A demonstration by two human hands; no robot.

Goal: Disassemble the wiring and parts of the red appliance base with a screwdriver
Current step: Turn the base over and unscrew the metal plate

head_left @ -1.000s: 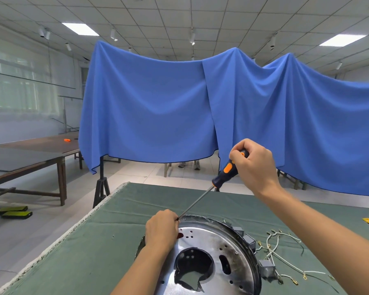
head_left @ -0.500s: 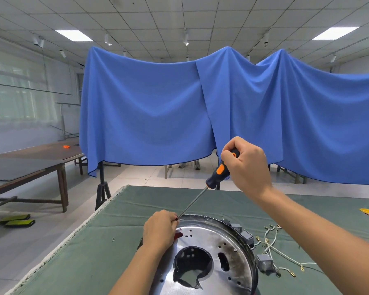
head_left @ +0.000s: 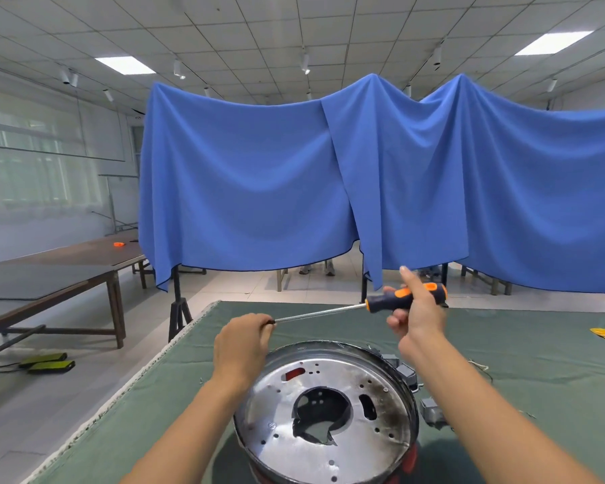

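right hand [head_left: 416, 314] is grasping the screwdriver [head_left: 404, 297] handle, forefinger sticking up | left hand [head_left: 242, 345] is pinching the shaft tip in curled fingers | red appliance base [head_left: 329, 413] is sitting on the green cloth [head_left: 538, 361] just below both hands

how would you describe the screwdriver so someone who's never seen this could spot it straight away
Start at the green-covered table and the round metal appliance base at its near edge. Just above that base, the screwdriver lies nearly level in the air between the two hands, the right hand holding its handle and the left hand at its tip. It is the only tool there, with a black and orange handle and long silver shaft.
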